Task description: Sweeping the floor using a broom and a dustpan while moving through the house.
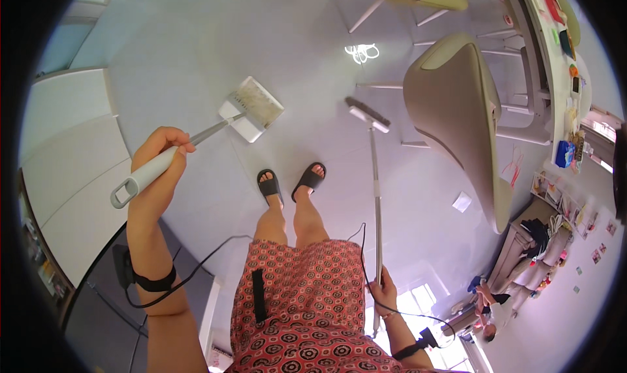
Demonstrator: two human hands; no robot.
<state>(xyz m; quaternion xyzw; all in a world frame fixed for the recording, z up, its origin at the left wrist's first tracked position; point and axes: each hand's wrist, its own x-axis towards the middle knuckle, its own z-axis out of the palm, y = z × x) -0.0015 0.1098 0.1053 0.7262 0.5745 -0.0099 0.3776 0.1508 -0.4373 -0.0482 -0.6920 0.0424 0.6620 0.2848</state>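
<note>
My left hand (162, 154) is wrapped round the pale grey grip of a long-handled dustpan (255, 109). The white pan rests on the floor ahead of my feet, with grey-brown dirt or fluff lying in it. My right hand (384, 291) grips the upper shaft of a broom (375, 170) at my right side. Its white head with dark bristles (368, 114) is on the floor to the right of the pan, apart from it. A beige chair (450, 92) stands close by the broom head.
A white coiled cable (362, 52) lies on the floor near the chair legs. White cabinets (78, 148) line the left, with a dark table (108, 301) near my left arm. A cluttered table (555, 66) runs along the right. A white sheet (462, 201) is on the floor. Another person (488, 311) sits by the sofa.
</note>
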